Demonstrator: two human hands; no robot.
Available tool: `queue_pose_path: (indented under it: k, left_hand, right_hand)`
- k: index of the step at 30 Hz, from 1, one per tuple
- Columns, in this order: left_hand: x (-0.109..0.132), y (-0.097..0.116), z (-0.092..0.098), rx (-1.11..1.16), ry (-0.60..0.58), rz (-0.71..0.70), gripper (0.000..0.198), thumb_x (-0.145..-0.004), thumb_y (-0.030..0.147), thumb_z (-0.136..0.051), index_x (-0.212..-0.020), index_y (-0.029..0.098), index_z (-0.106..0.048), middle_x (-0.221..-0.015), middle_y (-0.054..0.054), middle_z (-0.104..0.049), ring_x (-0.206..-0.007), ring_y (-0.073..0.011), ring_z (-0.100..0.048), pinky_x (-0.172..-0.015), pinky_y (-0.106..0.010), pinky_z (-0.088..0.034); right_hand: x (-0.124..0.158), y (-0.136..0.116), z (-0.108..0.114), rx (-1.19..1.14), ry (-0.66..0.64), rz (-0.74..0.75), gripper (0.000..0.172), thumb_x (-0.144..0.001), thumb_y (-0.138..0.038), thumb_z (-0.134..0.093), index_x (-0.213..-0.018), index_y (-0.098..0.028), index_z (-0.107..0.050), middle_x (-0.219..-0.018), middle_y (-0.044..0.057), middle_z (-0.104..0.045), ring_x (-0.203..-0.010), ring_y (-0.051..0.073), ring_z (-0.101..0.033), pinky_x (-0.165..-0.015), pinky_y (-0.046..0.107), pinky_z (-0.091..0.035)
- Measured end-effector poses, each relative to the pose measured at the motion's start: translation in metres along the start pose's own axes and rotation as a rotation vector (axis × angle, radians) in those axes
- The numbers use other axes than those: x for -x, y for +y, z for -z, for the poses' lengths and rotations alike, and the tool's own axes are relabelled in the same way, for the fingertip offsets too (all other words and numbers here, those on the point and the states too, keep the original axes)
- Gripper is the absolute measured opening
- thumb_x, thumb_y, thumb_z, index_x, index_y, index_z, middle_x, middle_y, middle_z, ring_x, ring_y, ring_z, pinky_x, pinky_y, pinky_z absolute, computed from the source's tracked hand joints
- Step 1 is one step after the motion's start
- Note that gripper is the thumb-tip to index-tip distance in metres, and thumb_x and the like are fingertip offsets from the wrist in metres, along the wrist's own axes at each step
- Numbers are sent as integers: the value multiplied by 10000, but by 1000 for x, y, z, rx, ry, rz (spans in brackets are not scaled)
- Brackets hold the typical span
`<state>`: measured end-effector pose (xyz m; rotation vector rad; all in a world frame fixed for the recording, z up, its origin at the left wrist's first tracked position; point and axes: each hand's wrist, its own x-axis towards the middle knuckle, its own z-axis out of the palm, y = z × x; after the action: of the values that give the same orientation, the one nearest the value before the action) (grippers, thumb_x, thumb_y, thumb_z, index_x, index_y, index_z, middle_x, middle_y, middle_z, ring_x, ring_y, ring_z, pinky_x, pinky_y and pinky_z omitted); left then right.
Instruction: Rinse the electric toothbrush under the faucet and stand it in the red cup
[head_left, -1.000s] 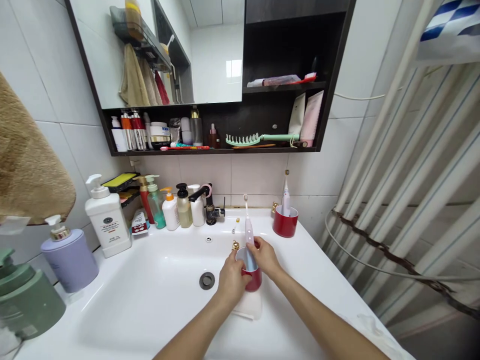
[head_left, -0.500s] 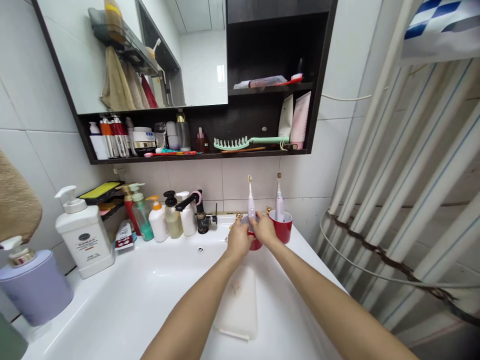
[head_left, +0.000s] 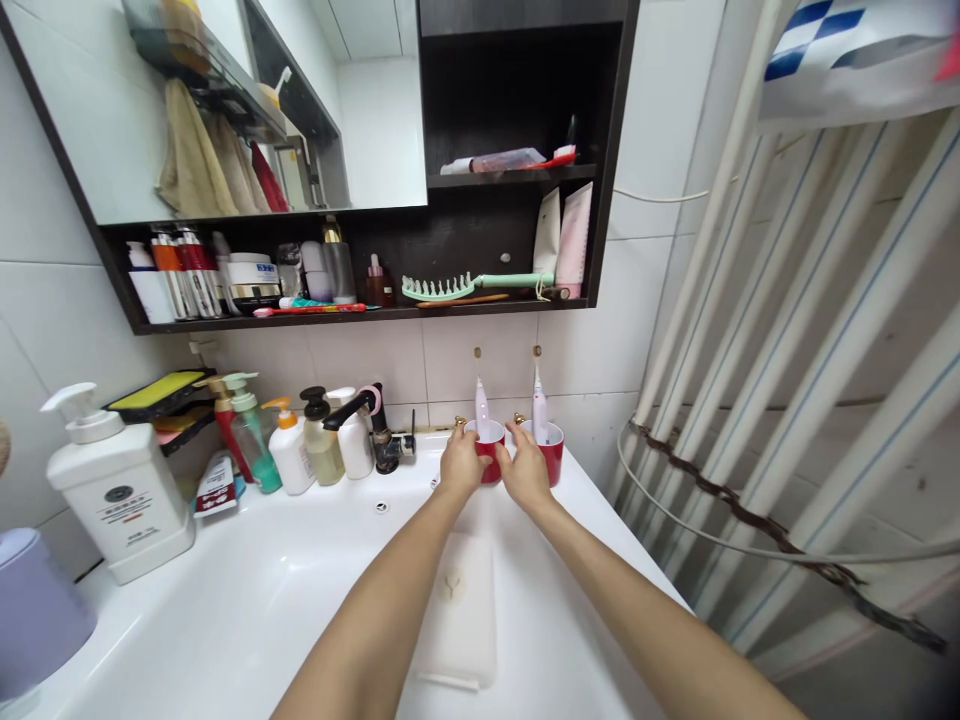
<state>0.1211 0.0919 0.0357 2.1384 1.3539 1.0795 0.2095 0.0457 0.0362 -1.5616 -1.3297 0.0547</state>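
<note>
My left hand point(head_left: 461, 462) and my right hand point(head_left: 523, 468) reach to the back right corner of the white washbasin point(head_left: 262, 590). Both are curled round a red cup point(head_left: 492, 444) that stands on the basin's ledge, the left from its left side, the right from its right. A pink electric toothbrush point(head_left: 481, 400) stands upright in that cup. Just to its right a second red cup point(head_left: 552, 450) holds another electric toothbrush point(head_left: 538, 398).
A black tap point(head_left: 375, 420) and several pump bottles point(head_left: 300, 445) line the basin's back edge. A large white pump bottle point(head_left: 112, 490) stands at the left. A white folded cloth point(head_left: 457, 620) lies on the front rim. A dark shelf point(head_left: 337, 312) with toiletries hangs above; pipes run at the right.
Both hands have carried the red cup with the toothbrush from over the basin's front to the back ledge, beside the other red cup. The view has shifted right.
</note>
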Motion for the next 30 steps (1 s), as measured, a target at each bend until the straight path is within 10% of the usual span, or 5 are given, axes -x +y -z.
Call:
queue_pose_path:
  k: [8, 15, 21, 25, 30]
  left_hand:
    - [31, 24, 56, 492, 200, 98, 375, -538, 120, -518, -909, 170, -498, -650, 11, -496, -622, -94, -473, -645, -225, -347]
    - [91, 82, 129, 1123, 64, -82, 810, -545, 125, -536, -1193, 304, -84, -541, 93, -435, -432, -21, -366, -489, -164, -329]
    - [112, 88, 140, 1208, -14, -153, 819, -517, 192, -598, -1180, 293, -127, -546, 86, -450, -436, -26, -389, -485, -172, -328]
    - [111, 68, 135, 1263, -49, 63, 416, -547, 496, -490, -748, 133, -506, -444, 40, -434, -358, -32, -354, -364, -168, -230]
    - [111, 44, 124, 1213, -261, 291, 563, -567, 668, -197, -347, 162, -310, -271, 33, -275, -247, -26, -209, -324, -186, -72]
  right_hand:
    - [18, -41, 26, -154, -55, -9, 463, -653, -240, -362, -1106, -146, -354, -630, 4, -519, -554, 121, -483, -576, 262, -401]
    - [51, -124, 67, -766, -109, 167, 682, -640, -176, -385, -1208, -266, -18, -515, -89, -365, -396, 49, -342, -422, 180, -347]
    - [67, -139, 67, -914, -169, 156, 651, -631, -163, -419, -1190, -287, -110, -491, -93, -373, -412, 50, -366, -436, 186, -349]
    - [68, -126, 59, -906, -187, -43, 233, -695, -329, -359, -862, -197, -454, -505, -62, -397, -374, 40, -363, -392, 185, -322]
    - [71, -109, 47, -705, -216, -152, 471, -696, -532, -170, -387, -185, -244, -371, -58, -303, -278, 29, -256, -331, 199, -282]
